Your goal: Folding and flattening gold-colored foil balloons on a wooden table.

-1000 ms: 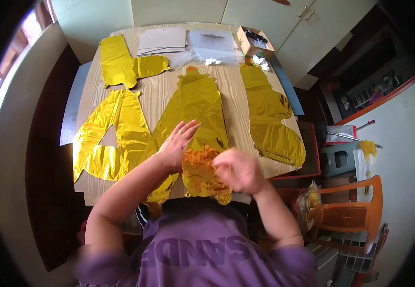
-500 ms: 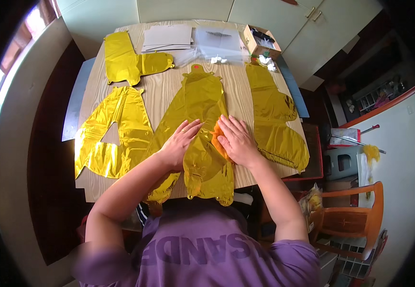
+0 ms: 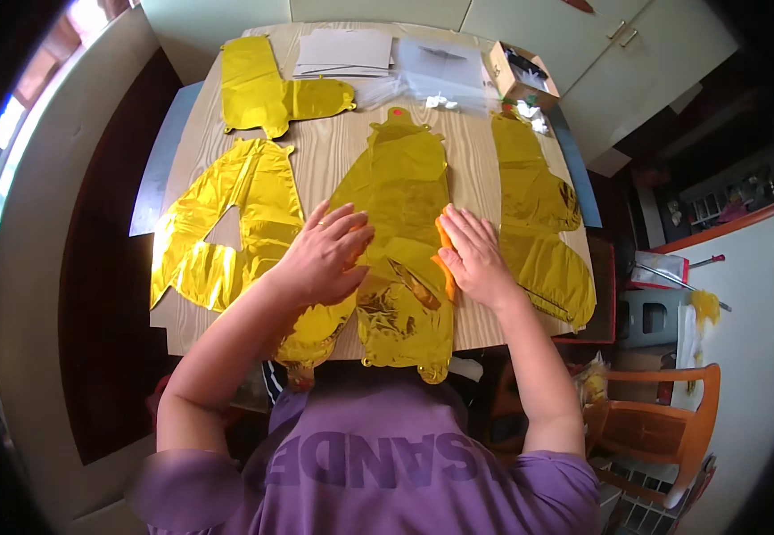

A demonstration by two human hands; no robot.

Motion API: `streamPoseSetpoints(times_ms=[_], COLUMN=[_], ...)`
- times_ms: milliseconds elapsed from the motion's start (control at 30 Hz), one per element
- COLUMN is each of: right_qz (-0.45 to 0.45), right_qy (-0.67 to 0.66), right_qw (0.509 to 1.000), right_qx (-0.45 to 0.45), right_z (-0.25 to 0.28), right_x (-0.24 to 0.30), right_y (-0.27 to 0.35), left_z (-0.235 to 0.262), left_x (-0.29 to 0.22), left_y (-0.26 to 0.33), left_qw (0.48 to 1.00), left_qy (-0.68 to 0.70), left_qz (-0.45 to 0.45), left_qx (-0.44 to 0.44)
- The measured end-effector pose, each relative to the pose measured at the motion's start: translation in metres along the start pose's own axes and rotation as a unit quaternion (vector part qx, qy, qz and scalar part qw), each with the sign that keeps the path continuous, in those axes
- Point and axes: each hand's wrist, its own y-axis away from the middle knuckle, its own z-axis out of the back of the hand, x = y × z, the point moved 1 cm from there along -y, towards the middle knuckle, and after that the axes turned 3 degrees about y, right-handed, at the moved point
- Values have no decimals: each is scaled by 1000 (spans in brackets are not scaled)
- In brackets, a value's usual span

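A flat, uninflated gold foil balloon (image 3: 405, 178) lies lengthwise on the wooden table (image 3: 316, 134), its lower end at the near edge. My right hand (image 3: 476, 263) rests on an orange cloth (image 3: 446, 241) along the balloon's right edge, fingers stretched and close together. On the balloon's left side is my left hand (image 3: 323, 257), slightly arched with its fingers a little apart. A bit of orange shows beneath the left fingers; whether it is cloth or a reflection I cannot tell. Creases and bright reflections mark the foil between both hands.
More flat gold balloons lie around: an A-like one (image 3: 267, 196) at left, an L-shaped one (image 3: 253, 89) at far left, a curvy one (image 3: 534, 214) at right. Grey sheets (image 3: 344, 52), clear plastic bags (image 3: 440, 76), white crumpled tissue (image 3: 441, 102) and an open box (image 3: 522, 76) line the back.
My hands have moved apart across the foil, the left one lifting into an arch. The orange cloth now sits at the balloon's right edge. The whole view has shifted slightly.
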Motion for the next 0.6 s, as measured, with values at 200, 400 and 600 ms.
streamPoseSetpoints(times_ms=[200, 400, 600], right_qz=[0, 39, 78], right_qy=[-10, 16, 34], right_qw=[1000, 999, 996], right_qx=[15, -10, -8], right_z=[6, 4, -7], right_x=[2, 18, 28], right_y=[-3, 1, 9], left_z=[-10, -13, -13], left_x=[1, 4, 5], left_y=[4, 4, 5], left_qw=[999, 999, 999], left_qy=[21, 18, 23], left_qz=[-25, -28, -35], left_qx=[-14, -15, -25])
